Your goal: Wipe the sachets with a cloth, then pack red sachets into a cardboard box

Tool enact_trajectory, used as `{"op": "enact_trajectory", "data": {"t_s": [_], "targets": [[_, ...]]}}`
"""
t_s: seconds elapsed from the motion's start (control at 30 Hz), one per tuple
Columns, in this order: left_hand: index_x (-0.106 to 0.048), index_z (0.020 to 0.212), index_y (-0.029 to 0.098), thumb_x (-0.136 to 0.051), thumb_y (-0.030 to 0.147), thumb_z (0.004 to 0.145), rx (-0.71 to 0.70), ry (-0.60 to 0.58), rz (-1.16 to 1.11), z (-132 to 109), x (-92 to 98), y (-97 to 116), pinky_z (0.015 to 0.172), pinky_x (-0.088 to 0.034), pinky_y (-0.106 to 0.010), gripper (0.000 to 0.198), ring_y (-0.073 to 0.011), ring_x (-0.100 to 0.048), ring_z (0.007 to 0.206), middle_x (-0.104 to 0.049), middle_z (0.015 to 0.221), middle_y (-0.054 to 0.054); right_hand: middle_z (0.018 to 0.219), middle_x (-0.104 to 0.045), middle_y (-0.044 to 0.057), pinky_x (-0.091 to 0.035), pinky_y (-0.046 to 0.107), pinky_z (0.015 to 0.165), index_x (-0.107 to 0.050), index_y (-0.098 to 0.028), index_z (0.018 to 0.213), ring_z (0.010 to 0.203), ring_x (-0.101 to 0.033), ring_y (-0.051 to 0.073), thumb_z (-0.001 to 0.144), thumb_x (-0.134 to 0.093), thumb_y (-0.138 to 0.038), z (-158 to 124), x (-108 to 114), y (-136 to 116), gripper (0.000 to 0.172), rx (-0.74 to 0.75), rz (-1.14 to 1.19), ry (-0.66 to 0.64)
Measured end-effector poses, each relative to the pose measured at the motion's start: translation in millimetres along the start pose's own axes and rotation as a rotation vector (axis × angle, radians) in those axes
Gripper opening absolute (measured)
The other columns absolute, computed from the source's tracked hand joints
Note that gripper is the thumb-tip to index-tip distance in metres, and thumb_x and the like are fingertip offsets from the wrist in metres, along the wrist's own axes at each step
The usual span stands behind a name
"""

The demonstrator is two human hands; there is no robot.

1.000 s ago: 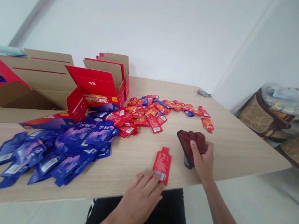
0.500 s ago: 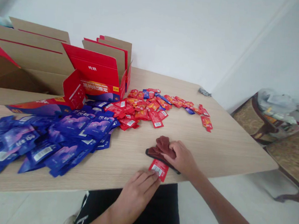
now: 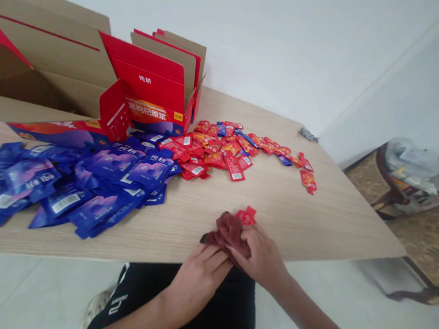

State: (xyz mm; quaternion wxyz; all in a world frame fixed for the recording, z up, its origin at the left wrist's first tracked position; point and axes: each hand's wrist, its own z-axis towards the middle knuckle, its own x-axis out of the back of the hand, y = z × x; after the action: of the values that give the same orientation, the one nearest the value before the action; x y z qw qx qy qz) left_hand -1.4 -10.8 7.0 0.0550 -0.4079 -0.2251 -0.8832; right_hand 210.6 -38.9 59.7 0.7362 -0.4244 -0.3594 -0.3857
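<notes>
Head view: cloth (image 3: 228, 231) partly covers red sachet (image 3: 246, 216), blue pouches (image 3: 114, 162) lying left.

The crumpled brown fabric cloth (image 3: 230, 230) is partly edged in black; flat blue sachets (image 3: 113, 162) are patterned with purple.

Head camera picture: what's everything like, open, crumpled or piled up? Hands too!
Brown cloth: bunched up
Right hand: gripping the cloth
Left hand: against the cloth, fingertips unclear
Single red pouch: partly covered by cloth
Blue pouches: heaped
Red pouches: loosely piled
Front carton: open
Carton behind: flaps raised
Grey scrap: crumpled
Plastic bag: crumpled
</notes>
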Motion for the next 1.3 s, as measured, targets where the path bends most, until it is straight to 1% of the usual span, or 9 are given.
{"op": "enact_trajectory", "data": {"t_s": [0.2, 0.37, 0.43, 0.57, 0.67, 0.77, 0.9, 1.13, 1.3], "targets": [[-0.067, 0.128, 0.016, -0.050, 0.019, 0.107, -0.023, 0.033, -0.018, 0.2, 1.9, -0.1, 0.105, -0.048, -0.039, 0.027, -0.0236, -0.063, 0.119, -0.073, 0.126, -0.005, 0.086, -0.060, 0.003, -0.046, 0.032, 0.070, -0.047, -0.026, 0.086, 0.085, -0.062, 0.023, 0.095, -0.066, -0.037, 19.4, -7.2, 40.1, 0.023, -0.079, -0.153, 0.097], [-0.068, 0.123, 0.016, -0.050, 0.018, 0.107, -0.019, 0.077, -0.038, 3.0, 2.2, 0.6, 0.099, -0.051, -0.038, 0.025, -0.0231, -0.065, 0.114, -0.075, 0.119, -0.004, 0.087, -0.059, 0.004, -0.044, 0.032, 0.068, -0.048, -0.026, 0.088, 0.085, -0.059, 0.024, 0.098, -0.061, -0.031, 39.2, 10.5, 76.0, 0.017, -0.073, -0.355, 0.113], [-0.069, 0.122, 0.016, -0.050, 0.019, 0.107, -0.015, 0.085, -0.040, 3.4, 1.7, 0.6, 0.099, -0.052, -0.038, 0.024, -0.0229, -0.065, 0.113, -0.075, 0.118, -0.004, 0.087, -0.058, 0.004, -0.042, 0.033, 0.067, -0.048, -0.026, 0.088, 0.084, -0.057, 0.024, 0.098, -0.062, -0.034, 41.2, 21.4, 78.4, 0.020, -0.120, -0.400, 0.208], [-0.069, 0.123, 0.016, -0.053, 0.020, 0.106, -0.009, 0.078, -0.046, 2.3, 0.4, 0.5, 0.100, -0.051, -0.039, 0.024, -0.0227, -0.064, 0.114, -0.075, 0.120, -0.005, 0.087, -0.054, 0.001, -0.044, 0.033, 0.068, -0.046, -0.026, 0.090, 0.078, -0.057, 0.022, 0.093, -0.071, -0.042, 26.7, 30.0, 46.1, 0.030, -0.231, -0.270, 0.481], [-0.069, 0.120, 0.017, -0.055, 0.020, 0.105, 0.009, 0.049, -0.056, 1.1, -0.3, 0.7, 0.103, -0.050, -0.039, 0.021, -0.0231, -0.064, 0.113, -0.074, 0.117, -0.004, 0.089, -0.058, 0.001, -0.046, 0.031, 0.068, -0.047, -0.026, 0.091, 0.080, -0.060, 0.020, 0.095, -0.070, -0.037, 8.3, 15.3, 8.8, 0.025, -0.086, -0.135, 0.291], [-0.070, 0.114, 0.017, -0.057, 0.020, 0.103, 0.029, 0.002, -0.057, 0.2, -0.9, 1.1, 0.103, -0.050, -0.041, 0.017, -0.0230, -0.065, 0.107, -0.074, 0.109, -0.004, 0.086, -0.060, 0.001, -0.046, 0.031, 0.070, -0.046, -0.027, 0.089, 0.082, -0.060, 0.021, 0.098, -0.064, -0.030, -1.0, -5.1, -5.1, 0.020, 0.067, -0.107, 0.106], [-0.067, 0.127, 0.016, -0.057, 0.018, 0.104, 0.009, 0.030, -0.035, -0.1, -1.0, 1.3, 0.103, -0.050, -0.040, 0.025, -0.0232, -0.063, 0.116, -0.074, 0.121, -0.005, 0.084, -0.057, 0.002, -0.047, 0.033, 0.072, -0.045, -0.027, 0.088, 0.084, -0.059, 0.023, 0.097, -0.064, -0.028, 5.7, -15.2, 18.8, 0.021, 0.006, -0.181, 0.137], [-0.069, 0.122, 0.016, -0.051, 0.018, 0.106, 0.007, 0.085, -0.057, 1.9, -0.2, 1.5, 0.100, -0.050, -0.039, 0.024, -0.0229, -0.065, 0.113, -0.075, 0.118, -0.004, 0.087, -0.059, 0.004, -0.045, 0.033, 0.073, -0.049, -0.026, 0.086, 0.088, -0.058, 0.024, 0.097, -0.062, -0.029, 32.4, 1.6, 69.0, 0.017, -0.048, -0.378, 0.125], [-0.068, 0.123, 0.019, -0.063, 0.015, 0.099, 0.028, 0.000, 0.034, 2.8, -0.1, 5.0, 0.096, -0.052, -0.040, 0.025, -0.0246, -0.066, 0.105, -0.074, 0.117, -0.004, 0.087, -0.055, 0.004, -0.040, 0.034, 0.068, -0.047, -0.025, 0.086, 0.082, -0.054, 0.024, 0.097, -0.061, -0.041, 31.4, 27.4, 90.3, 0.025, -0.287, -0.400, 0.438]]}}
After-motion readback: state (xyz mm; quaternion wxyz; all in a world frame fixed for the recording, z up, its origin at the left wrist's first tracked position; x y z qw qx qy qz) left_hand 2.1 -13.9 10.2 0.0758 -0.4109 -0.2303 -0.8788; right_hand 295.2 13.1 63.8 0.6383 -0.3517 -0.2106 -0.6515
